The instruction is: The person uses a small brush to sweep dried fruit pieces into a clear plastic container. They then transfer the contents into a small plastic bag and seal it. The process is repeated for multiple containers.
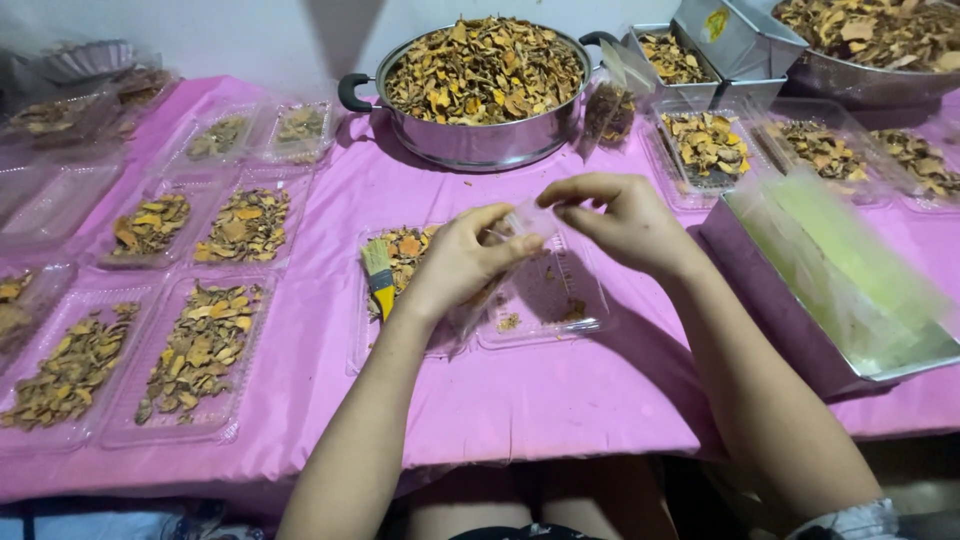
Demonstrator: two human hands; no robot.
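Both hands, left hand (458, 262) and right hand (622, 222), pinched a small clear plastic bag (528, 220) between them, above an open clear tray (545, 300); a yellow-handled brush (379, 277) lay just left.

A long surface (560, 400) covered in a wrinkled pink cloth (340, 230) fills most of the view, running out to both sides of the hands. Beyond the hands, along the far edge, stands a plain white wall (240, 40) crossed by soft grey shadows. Light is even and indoor. Below the near edge, the space is dark.
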